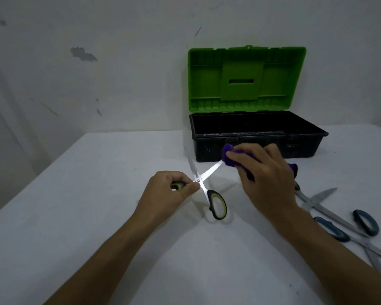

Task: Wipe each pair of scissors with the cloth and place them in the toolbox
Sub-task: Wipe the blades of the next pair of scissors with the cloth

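A pair of scissors with black and yellow-green handles (216, 203) is spread wide open just above the white table. My left hand (167, 190) grips one of its handles near the pivot. My right hand (266, 175) holds a purple cloth (230, 156) wrapped around the tip of the right-pointing blade. Behind them stands the toolbox (304, 137), a black tub with its green lid (246, 78) raised against the wall. Its inside looks dark, with nothing visible in it.
Two pairs of scissors with dark teal handles (365, 222) (332, 231) lie at the right on the white table (97, 216), blades crossing. Another handle (297, 186) peeks out behind my right hand. A stained white wall rises just behind the table.
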A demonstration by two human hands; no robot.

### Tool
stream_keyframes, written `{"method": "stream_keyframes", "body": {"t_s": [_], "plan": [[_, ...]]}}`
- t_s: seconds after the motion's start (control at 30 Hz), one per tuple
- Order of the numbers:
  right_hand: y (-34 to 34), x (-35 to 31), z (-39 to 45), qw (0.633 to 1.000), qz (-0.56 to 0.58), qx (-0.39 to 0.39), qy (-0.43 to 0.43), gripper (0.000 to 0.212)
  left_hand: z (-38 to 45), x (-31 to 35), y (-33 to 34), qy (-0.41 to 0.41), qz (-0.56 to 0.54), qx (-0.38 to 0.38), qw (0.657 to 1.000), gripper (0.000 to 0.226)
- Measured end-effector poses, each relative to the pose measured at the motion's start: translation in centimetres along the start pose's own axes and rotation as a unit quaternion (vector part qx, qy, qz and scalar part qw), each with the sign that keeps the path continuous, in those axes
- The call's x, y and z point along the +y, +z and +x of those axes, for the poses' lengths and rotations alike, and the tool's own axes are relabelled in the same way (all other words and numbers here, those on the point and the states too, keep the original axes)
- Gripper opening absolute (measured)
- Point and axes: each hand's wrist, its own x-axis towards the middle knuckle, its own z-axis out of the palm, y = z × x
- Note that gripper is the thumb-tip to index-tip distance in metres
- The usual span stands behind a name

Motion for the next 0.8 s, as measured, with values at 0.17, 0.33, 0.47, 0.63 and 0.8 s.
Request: {"method": "stream_keyframes", "body": {"t_s": [0.17, 0.33, 0.47, 0.63, 0.8], "plan": [[0.5, -2.9, -1.2, 0.990, 0.060, -0.069, -0.104, 0.035, -0.2, 0.3, -0.1, 0.015, -0.002, 0.002, 1.000, 0.019], [0.9, 0.5, -0.1, 1.000, 0.022, -0.002, 0.007, 0.028, -0.3, 0.4, -0.2, 0.006, -0.024, -0.009, 1.000, 0.021], [0.0, 1.0, -0.5, 0.999, 0.031, 0.014, -0.033, 0.023, -0.3, 0.3, 0.4, -0.015, -0.024, -0.019, 0.999, 0.021], [1.0, -1.5, -0.7, 0.983, 0.088, -0.059, -0.150, 0.022, -0.3, 0.1, -0.4, 0.073, 0.041, 0.029, 0.996, 0.016], [1.2, 0.4, -0.5, 0.997, 0.018, -0.010, -0.081, 0.023, 0.1, -0.4, -0.8, 0.137, 0.072, 0.060, 0.986, 0.015]]}}
